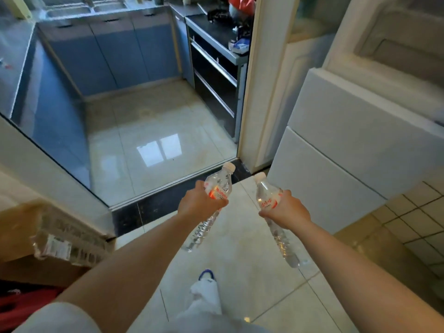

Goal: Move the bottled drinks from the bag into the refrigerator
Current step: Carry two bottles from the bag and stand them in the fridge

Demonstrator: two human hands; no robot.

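Head view, looking down over two bare forearms stretched forward above a pale tiled floor (240, 239). Left hand (198, 202), centre of the frame: fingers curled round the red-labelled middle of a clear plastic water bottle (217, 186), white cap pointing up and away, base slanting down toward the person. Right hand (287, 209), just right of centre: wrapped the same way round a second water bottle (268, 195), white cap up, body running down and back beneath the wrist. Both bottles held in the air, apart from each other, caps near but not touching. Right side of the frame: white refrigerator (348, 145), two lower door panels closed, an upper door swung open at the top right with its moulded inner lining showing; the bottles are near it, outside it. Upper half of the frame: a kitchen beyond a dark threshold strip (153, 209), with blue cabinets (113, 54), a steel sink (72, 10) at the top left, and a black oven unit (213, 78) with bar handles. Lower left: a cardboard box (36, 239) with a torn printed label. Lower centre: one pale trouser leg and a blue-and-white shoe (207, 275). Upper centre: a red bag (240, 6), blurred, on the counter above the oven.
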